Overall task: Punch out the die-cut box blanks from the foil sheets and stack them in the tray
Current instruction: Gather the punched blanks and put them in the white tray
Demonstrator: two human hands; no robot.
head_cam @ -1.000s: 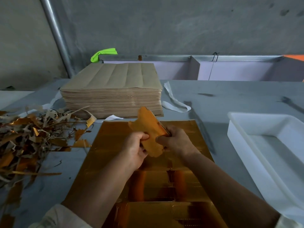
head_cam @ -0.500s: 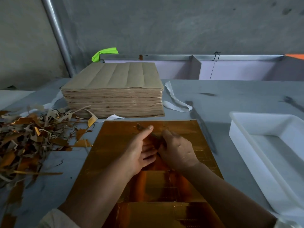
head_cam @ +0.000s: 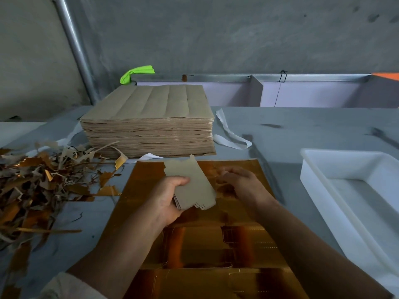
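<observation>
Your left hand (head_cam: pixel 166 201) grips a small stack of punched-out box blanks (head_cam: pixel 190 184), thumb pressed across the top and fingers curled underneath. The plain brown side faces up, and the notched flap edges point away from you and towards your right. You hold the stack just above the gold foil sheet (head_cam: pixel 194 244), over its far half and tilted a little. Your right hand (head_cam: pixel 239 182) sits just right of the blanks, low over the far part of the same sheet, with its fingers (head_cam: pixel 224 172) curled in towards the foil. It is blurred, so you cannot tell whether it pinches the sheet or only rests there. The foil sheet lies flat on the grey table (head_cam: pixel 280 130) straight in front of you, its die-cut outlines showing in the near half between your forearms. The white plastic tray (head_cam: pixel 317 190) stands on the table to your right, well apart from both hands. Beyond the foil sheet is a tall stack of sheets (head_cam: pixel 149 117), brown side up, with its near edge just past the foil sheet's far edge. A heap of gold and brown scrap trimmings (head_cam: pixel 32 186) is spread over the table to your left. A white strip (head_cam: pixel 228 134) curls on the table beside the tall stack's right side.
</observation>
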